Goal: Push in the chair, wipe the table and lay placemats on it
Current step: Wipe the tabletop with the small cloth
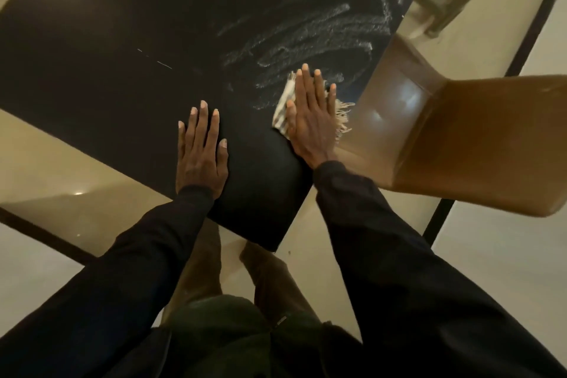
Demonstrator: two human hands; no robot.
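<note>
The table (107,40) has a dark, matte, nearly black top with a rounded near corner. Pale, smeared wipe streaks (306,37) cross the part of it towards its far right edge, while the left part looks plain and dull. One cloth (283,110) lies on the table close to its right edge. It is light with darker stripes, and a cream fringe hangs out on the side nearest that edge. The right hand (310,113) lies flat on the cloth, fingers straight and together, pressing it against the table. The left hand (201,153) rests palm down on the bare table near the rounded corner, fingers straight and slightly spread, holding nothing. Both arms wear dark sleeves. One brown chair (460,138) with a glossy seat stands at the table's right edge, its seat partly under the top. That makes one table, one cloth, one chair and two hands.
</note>
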